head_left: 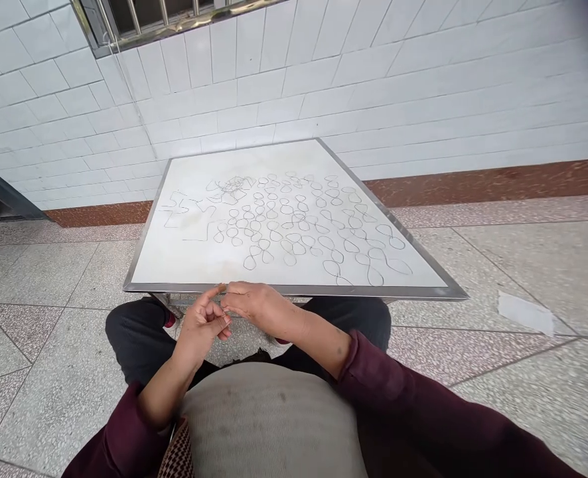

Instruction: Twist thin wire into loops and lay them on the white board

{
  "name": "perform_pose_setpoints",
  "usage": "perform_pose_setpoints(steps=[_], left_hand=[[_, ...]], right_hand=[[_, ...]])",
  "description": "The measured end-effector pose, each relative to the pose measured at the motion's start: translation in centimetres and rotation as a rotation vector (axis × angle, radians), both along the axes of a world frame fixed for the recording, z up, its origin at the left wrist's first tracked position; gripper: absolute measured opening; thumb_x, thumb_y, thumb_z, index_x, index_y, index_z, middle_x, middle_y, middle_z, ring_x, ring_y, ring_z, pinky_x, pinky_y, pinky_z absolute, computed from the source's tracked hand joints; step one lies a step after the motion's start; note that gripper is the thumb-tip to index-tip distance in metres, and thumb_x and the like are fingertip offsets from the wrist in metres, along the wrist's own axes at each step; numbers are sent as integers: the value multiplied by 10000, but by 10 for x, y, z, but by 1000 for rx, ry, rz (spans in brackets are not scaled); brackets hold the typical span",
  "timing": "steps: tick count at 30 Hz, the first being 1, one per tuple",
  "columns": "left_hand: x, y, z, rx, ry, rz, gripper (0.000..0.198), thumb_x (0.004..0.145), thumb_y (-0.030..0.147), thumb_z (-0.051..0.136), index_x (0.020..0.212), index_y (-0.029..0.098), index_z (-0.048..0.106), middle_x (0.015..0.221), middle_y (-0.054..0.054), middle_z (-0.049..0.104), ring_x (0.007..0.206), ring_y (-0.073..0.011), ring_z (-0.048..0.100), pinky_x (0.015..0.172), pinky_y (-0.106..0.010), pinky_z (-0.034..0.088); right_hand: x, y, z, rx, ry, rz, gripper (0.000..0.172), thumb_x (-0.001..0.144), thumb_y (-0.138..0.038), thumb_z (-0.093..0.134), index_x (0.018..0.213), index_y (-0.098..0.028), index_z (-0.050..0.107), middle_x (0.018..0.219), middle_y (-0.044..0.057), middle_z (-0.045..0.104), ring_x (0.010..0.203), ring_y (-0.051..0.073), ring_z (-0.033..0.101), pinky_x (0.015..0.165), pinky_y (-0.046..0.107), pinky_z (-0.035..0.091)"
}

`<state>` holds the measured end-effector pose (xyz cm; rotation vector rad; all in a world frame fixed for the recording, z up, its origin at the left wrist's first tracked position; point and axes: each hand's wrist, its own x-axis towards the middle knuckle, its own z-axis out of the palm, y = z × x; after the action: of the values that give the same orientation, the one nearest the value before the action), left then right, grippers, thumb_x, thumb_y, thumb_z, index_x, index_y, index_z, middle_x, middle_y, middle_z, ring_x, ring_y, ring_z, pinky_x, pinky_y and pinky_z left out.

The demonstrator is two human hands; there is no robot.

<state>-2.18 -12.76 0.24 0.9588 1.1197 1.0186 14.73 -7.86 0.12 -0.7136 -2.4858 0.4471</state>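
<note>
My left hand (205, 326) is held palm up just in front of the table's near edge, its fingers curled and its thumb bent in. My right hand (259, 304) meets it from the right, back upward, fingertips pressed together against the left fingers. Whatever lies between the fingertips is too small or hidden to make out. Beyond them, several thin dark figure-eight loops (294, 249) are spread over the white tabletop (194, 264). A tangled bunch of thin dark strands (235, 186) rests toward the back left, and bent, angular strands (197, 232) lie at the left.
A metal rim (294, 290) edges the table, which stands against a white tiled wall (274, 93). My legs (137, 335) are partly under the table. A white strip (525, 313) lies on the speckled floor at right. A barred window (164, 13) is above.
</note>
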Motion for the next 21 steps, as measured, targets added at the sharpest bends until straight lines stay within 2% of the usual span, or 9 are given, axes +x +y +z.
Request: perform_pose_setpoints(steps=[3, 6, 9, 11, 13, 16, 21], left_hand=[[2, 4, 1, 2, -38, 54, 657, 682, 253, 767, 1288, 150, 534, 666, 66, 561, 513, -103, 591, 487, -229, 463], [5, 10, 4, 17, -76, 94, 658, 694, 271, 772, 1297, 160, 532, 679, 61, 577, 535, -103, 606, 517, -231, 474], [9, 16, 7, 23, -67, 101, 651, 702, 282, 777, 1298, 174, 540, 683, 54, 597, 570, -115, 634, 555, -236, 487], [11, 21, 9, 17, -51, 102, 636, 705, 298, 779, 1288, 182, 554, 675, 52, 597, 603, -131, 657, 571, -239, 495], [12, 26, 10, 2, -37, 94, 623, 704, 314, 783, 1276, 193, 570, 670, 49, 598, 629, -148, 674, 580, -244, 502], [13, 34, 9, -40, -34, 57, 601, 696, 328, 791, 1250, 202, 596, 690, 36, 617, 649, -165, 689, 584, -255, 510], [16, 45, 5, -95, -59, 18, 567, 685, 318, 803, 1207, 190, 622, 687, 35, 622, 675, -182, 704, 600, -270, 524]], right_hand=[[-4, 2, -2, -66, 34, -101, 210, 938, -140, 450, 818, -173, 619, 820, 26, 569, 605, 101, 462, 525, 225, 337], [-4, 7, 1, -246, 180, -239, 116, 923, -194, 513, 896, -183, 625, 832, 24, 598, 635, 108, 504, 585, 236, 396], [4, 13, 10, -584, 310, -299, 122, 882, -300, 591, 823, -194, 609, 672, -24, 568, 584, 108, 513, 564, 234, 416], [10, 16, 15, -838, 353, -261, 180, 884, -359, 575, 821, -193, 609, 602, -41, 552, 550, 107, 530, 548, 232, 436], [17, 19, 17, -994, 394, -222, 197, 882, -380, 563, 874, -192, 620, 593, -42, 570, 559, 111, 562, 563, 238, 467], [22, 23, 15, -1030, 436, -241, 195, 857, -378, 584, 886, -192, 635, 610, -44, 569, 551, 106, 563, 549, 234, 477], [25, 29, 7, -924, 418, -277, 137, 857, -309, 578, 883, -205, 662, 664, -39, 566, 546, 86, 527, 533, 210, 464]])
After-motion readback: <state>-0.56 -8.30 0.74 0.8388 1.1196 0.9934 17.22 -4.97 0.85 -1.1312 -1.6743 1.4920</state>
